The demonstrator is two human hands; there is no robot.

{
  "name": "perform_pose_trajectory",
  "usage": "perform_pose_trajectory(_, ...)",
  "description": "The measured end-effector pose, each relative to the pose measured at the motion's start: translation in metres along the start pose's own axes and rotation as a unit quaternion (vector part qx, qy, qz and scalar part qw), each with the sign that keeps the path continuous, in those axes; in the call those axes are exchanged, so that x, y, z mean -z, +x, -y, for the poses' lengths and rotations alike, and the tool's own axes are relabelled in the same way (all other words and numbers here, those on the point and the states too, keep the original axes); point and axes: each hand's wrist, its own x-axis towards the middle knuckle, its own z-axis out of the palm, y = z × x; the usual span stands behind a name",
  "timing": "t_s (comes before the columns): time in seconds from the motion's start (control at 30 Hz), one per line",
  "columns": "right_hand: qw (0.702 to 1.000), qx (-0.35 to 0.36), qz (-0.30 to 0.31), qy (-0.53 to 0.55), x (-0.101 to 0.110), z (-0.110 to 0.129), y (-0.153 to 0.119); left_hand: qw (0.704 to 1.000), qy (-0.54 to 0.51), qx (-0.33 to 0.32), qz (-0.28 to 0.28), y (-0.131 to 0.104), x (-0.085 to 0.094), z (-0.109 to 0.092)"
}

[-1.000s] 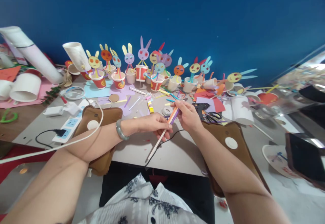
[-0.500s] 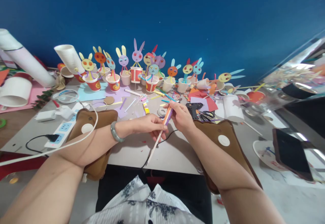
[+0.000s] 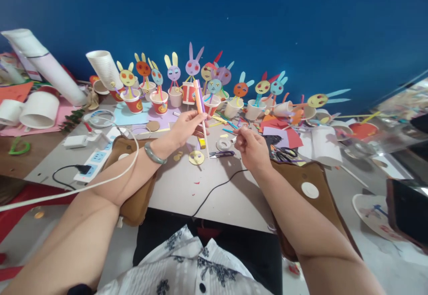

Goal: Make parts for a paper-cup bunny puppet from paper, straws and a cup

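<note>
My left hand (image 3: pixel 191 128) is closed round a thin white stick (image 3: pixel 206 141), which stands nearly upright with orange and purple paper strips (image 3: pixel 199 96) along its upper part. My right hand (image 3: pixel 251 149) is over the table with its fingers pinched together; whatever is between them is hidden. Just beyond its fingertips lie blue strips (image 3: pixel 230 131). Between the hands are a roll of white tape (image 3: pixel 223 143), small thread snips (image 3: pixel 222 154) and a round yellow paper face (image 3: pixel 196 157).
Paper rabbits stand in cups along the blue wall, one a purple rabbit (image 3: pixel 192 67). Black scissors (image 3: pixel 286 154) and red paper (image 3: pixel 294 138) lie right. A power strip (image 3: pixel 95 159), a white cable and two brown pouches (image 3: pixel 323 210) flank my arms.
My hands have parted. The left has lifted the stick and strips, turning them upright; the right has let go of them and moved right. The view has shifted slightly left.
</note>
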Motion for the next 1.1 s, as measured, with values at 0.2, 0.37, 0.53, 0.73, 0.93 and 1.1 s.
perform_pose_trajectory(0.2, 0.945, 0.004, 0.148, -0.293, 0.011, 0.001, -0.003, 0.998, 0.049, 0.017, 0.018, 0.004, 0.007, -0.006)
perform_pose_trajectory(0.37, 0.733, 0.058, 0.236, -0.636, 0.012, -0.001, -0.003, 0.996, 0.079, 0.019, 0.043, 0.003, 0.009, -0.003)
perform_pose_trajectory(0.53, 0.632, 0.052, 0.283, -0.720, 0.003, -0.003, -0.005, 0.994, 0.105, 0.018, 0.034, 0.003, 0.009, -0.005)
perform_pose_trajectory(0.73, 0.648, 0.029, 0.265, -0.714, 0.006, -0.002, -0.005, 0.996, 0.087, -0.014, -0.021, 0.004, 0.009, -0.006)
perform_pose_trajectory(0.93, 0.761, 0.060, 0.207, -0.612, -0.009, -0.007, -0.004, 0.998, 0.056, -0.029, -0.022, 0.007, 0.011, -0.001)
perform_pose_trajectory(1.1, 0.698, 0.046, 0.197, -0.687, -0.048, -0.011, 0.011, 0.998, 0.051, -0.026, 0.011, 0.011, 0.013, 0.005)
